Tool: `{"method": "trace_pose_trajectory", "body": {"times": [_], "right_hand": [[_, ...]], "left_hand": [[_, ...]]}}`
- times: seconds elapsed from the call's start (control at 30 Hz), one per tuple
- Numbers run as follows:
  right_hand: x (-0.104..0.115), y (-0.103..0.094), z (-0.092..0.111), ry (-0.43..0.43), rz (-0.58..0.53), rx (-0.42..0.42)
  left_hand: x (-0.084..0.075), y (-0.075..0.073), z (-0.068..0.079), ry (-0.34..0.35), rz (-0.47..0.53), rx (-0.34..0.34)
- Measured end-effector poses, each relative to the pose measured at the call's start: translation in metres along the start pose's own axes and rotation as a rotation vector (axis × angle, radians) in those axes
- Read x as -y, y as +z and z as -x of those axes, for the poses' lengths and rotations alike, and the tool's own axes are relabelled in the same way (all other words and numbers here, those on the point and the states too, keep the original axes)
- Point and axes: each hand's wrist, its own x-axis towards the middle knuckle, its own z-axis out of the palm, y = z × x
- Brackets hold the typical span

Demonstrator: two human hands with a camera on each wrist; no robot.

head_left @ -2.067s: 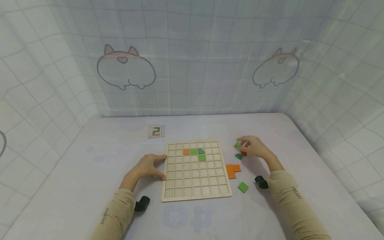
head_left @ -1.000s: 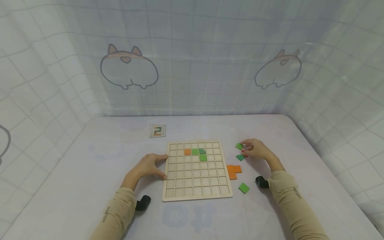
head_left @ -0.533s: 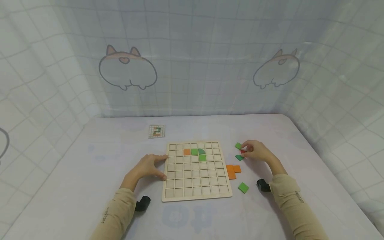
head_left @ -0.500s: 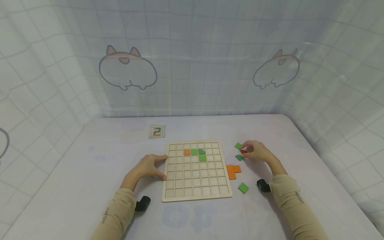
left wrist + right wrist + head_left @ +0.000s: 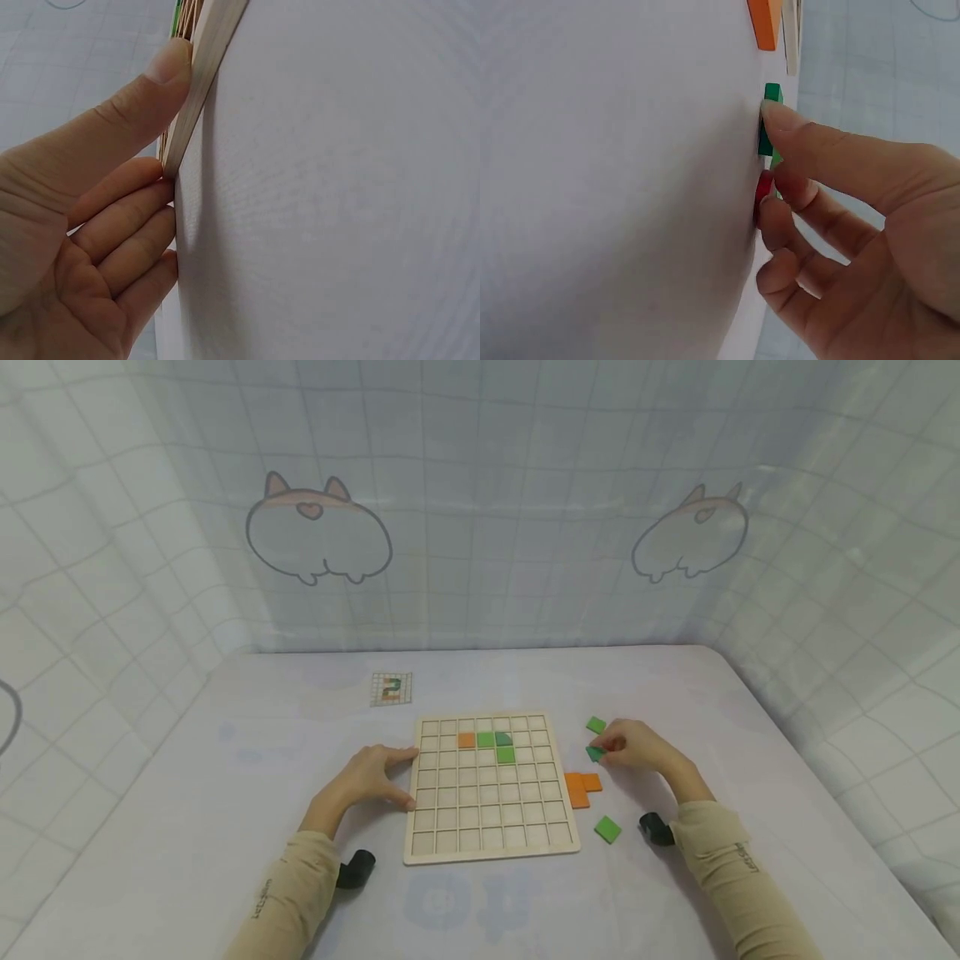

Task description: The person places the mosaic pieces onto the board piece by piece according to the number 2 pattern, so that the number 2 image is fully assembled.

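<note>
A wooden grid board (image 5: 468, 795) lies mid-table, with an orange square tile (image 5: 467, 740), two light green squares and a dark green rounded tile (image 5: 503, 739) in its upper cells. My left hand (image 5: 367, 774) rests at the board's left edge, thumb and fingertips spread against the frame, as the left wrist view also shows. My right hand (image 5: 637, 747) pinches a loose dark green tile (image 5: 595, 753) on the table right of the board. In the right wrist view, a red tile (image 5: 763, 191) sits by the curled fingers; the hand hides it from the head view.
A small pattern card (image 5: 392, 688) lies behind the board at left. Orange tiles (image 5: 577, 792) touch the board's right edge. Loose light green tiles lie behind (image 5: 596, 725) and in front (image 5: 608, 829) of the right hand. Gridded curtains surround the table.
My right hand has moved from the light green and red tiles a little toward me, onto the dark green tile, which has shifted slightly left. The left hand keeps its place.
</note>
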Motion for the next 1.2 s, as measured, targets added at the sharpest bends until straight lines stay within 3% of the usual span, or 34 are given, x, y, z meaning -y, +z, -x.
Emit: {"method": "trace_pose_trajectory", "body": {"times": [0.17,0.43,0.7,1.03,1.2], "right_hand": [[0.009,0.003,-0.003,0.004,0.023,0.001],[0.02,0.007,-0.008,0.003,0.042,0.078],[0.02,0.009,-0.01,0.007,0.065,0.029],[0.014,0.007,-0.007,-0.1,0.014,0.063],[0.016,0.006,-0.008,-0.038,0.027,0.031]], "left_hand": [[0.001,0.001,0.0,-0.002,-0.007,0.002],[-0.001,0.0,0.001,-0.005,-0.018,0.003],[0.0,0.0,0.001,0.005,-0.028,0.0],[-0.001,-0.001,0.0,0.009,-0.012,0.002],[0.0,-0.002,-0.001,0.014,-0.011,0.002]]}}
